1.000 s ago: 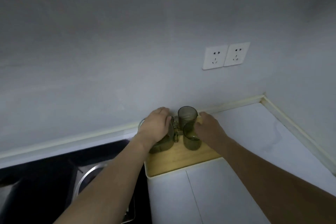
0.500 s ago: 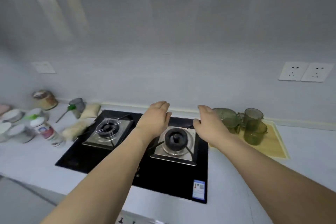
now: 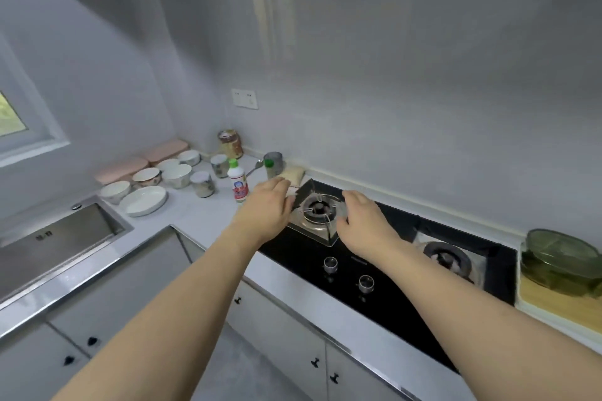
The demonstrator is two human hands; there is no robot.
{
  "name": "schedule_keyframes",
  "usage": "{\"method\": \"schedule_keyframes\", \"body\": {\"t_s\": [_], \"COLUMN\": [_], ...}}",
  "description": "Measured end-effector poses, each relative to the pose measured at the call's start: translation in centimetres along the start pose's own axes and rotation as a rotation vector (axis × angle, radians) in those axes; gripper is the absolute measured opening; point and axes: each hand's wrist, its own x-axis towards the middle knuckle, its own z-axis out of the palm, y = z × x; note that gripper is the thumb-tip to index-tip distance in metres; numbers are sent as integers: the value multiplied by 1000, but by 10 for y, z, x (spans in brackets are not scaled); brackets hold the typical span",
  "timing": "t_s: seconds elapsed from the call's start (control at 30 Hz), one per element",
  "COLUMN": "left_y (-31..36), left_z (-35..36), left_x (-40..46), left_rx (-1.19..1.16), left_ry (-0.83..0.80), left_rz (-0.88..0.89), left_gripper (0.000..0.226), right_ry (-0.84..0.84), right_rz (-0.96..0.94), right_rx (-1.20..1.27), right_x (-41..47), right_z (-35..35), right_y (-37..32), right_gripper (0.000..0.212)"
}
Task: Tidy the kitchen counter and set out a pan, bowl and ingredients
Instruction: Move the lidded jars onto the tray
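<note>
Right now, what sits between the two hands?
In the head view, the stove's left burner shows in the gap between the left hand and right hand; both hands are empty.

My white counter (image 3: 195,221) wraps the corner, with a steel sink (image 3: 55,238) sunk in at left and a black stove (image 3: 391,277) at right. On it sit bowls (image 3: 177,174), an oval dish (image 3: 143,200), jars (image 3: 202,184), a white bottle (image 3: 237,181) and a wooden tray (image 3: 560,306).

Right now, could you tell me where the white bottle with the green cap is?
The bottle stands on the counter left of the stove, just beyond the left hand, with a jar to its left.
</note>
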Motion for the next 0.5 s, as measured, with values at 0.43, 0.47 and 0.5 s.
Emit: {"method": "schedule_keyframes", "body": {"t_s": [0.43,0.47,0.5], "left_y": [-264,-279,-289], "left_z": [-47,-52,-55], "left_x": [-24,-26,-28], "left_rx": [-31,-31,-32], "left_ry": [5,1,5], "left_rz": [-142,-163,-177], "left_gripper": [43,42,42], "right_ry": [-60,-71,-81], "right_rz": [-85,-86,-80], "right_rx": [6,4,-4], "right_x": [116,124,128], "right_z": [143,152,157], "right_y": [-216,-227,-234], "right_gripper": [43,39,35]}}
